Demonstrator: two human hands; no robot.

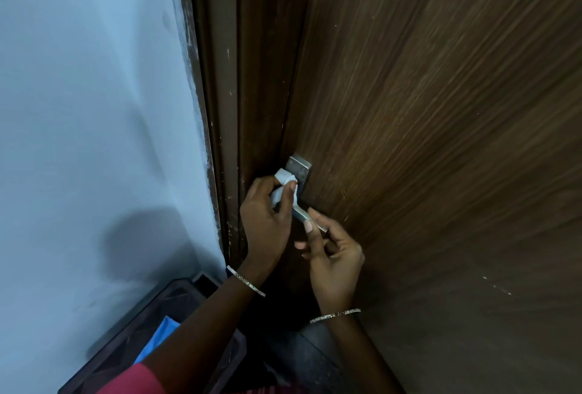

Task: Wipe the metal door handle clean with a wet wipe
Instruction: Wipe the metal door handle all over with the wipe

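A metal door handle [299, 214] with a square backplate [299, 168] is fixed to the brown wooden door [441, 141]. My left hand [266, 220] holds a white wet wipe [285, 184] bunched between thumb and fingers, and presses it against the lever near the backplate. My right hand [333, 258] grips the lever's free end with thumb and fingers. Most of the lever is hidden by the two hands. Both wrists wear thin bangles.
The dark door frame [226, 110] runs down the door's left side, with a pale blue wall [94, 110] beyond it. Below left sits a dark crate [132, 337] holding something blue [157, 341].
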